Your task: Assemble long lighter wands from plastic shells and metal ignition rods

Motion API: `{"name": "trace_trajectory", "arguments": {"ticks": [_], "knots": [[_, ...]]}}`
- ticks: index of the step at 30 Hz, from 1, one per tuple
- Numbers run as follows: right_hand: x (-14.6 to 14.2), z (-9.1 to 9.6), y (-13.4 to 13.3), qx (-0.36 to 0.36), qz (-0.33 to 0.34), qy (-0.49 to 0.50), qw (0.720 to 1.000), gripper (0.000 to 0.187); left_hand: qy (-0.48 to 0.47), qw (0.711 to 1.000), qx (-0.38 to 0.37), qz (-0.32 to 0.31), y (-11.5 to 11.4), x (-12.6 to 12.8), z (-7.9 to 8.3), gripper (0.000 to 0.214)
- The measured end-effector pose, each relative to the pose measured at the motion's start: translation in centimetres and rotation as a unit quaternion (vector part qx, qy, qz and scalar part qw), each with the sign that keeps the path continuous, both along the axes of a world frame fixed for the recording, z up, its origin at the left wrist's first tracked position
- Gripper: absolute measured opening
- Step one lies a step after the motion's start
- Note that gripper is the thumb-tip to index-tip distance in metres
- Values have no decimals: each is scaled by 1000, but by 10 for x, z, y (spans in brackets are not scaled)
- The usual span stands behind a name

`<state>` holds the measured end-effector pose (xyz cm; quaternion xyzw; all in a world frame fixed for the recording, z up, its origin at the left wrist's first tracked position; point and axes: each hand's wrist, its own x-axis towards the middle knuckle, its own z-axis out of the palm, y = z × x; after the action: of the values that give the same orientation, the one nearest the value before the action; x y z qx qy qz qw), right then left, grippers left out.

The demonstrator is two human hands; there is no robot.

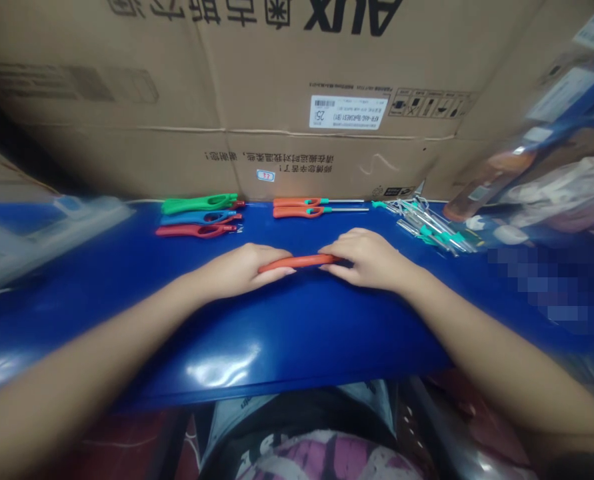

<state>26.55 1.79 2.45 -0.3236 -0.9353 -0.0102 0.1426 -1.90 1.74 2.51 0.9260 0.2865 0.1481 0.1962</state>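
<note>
An orange lighter body (301, 261) lies across the middle of the blue table (277, 333), gripped at both ends. My left hand (239, 269) closes around its left end, and my right hand (369, 258) closes around its right end. Beyond them lie two assembled orange lighters with metal tubes (317, 207). Green, blue and red lighter bodies (201, 217) lie side by side at the back left. A heap of metal tubes with teal fittings (429, 223) sits at the back right.
A large cardboard box (277, 100) stands along the table's far edge. Blurred plastic packaging (37, 233) lies at the left. More bags and boxes (541, 167) crowd the right side.
</note>
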Motion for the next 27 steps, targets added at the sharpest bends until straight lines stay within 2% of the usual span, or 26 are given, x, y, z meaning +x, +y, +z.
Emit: {"name": "trace_trajectory", "arguments": {"ticks": [5, 11, 15, 19, 21, 25, 27], "knots": [[6, -3, 5, 1, -1, -19, 1000, 27, 25, 1000, 0, 6, -1, -1, 4, 39], [-2, -5, 0, 20, -4, -50, 999, 26, 66, 996, 42, 43, -9, 6, -2, 32], [-1, 0, -1, 58, -27, -56, 996, 31, 79, 992, 75, 55, -1, -2, -5, 34], [14, 6, 5, 92, -81, -46, 991, 42, 95, 988, 107, 57, 11, -12, -4, 38], [24, 7, 11, 93, -101, -46, 990, 38, 110, 984, 121, 68, 14, -15, -2, 39], [37, 8, 20, 72, -109, -48, 990, 16, 118, 980, 140, 79, 16, -18, 0, 40], [38, 8, 22, 56, -98, -45, 993, 15, 117, 979, 149, 76, 16, -19, 0, 40]]}}
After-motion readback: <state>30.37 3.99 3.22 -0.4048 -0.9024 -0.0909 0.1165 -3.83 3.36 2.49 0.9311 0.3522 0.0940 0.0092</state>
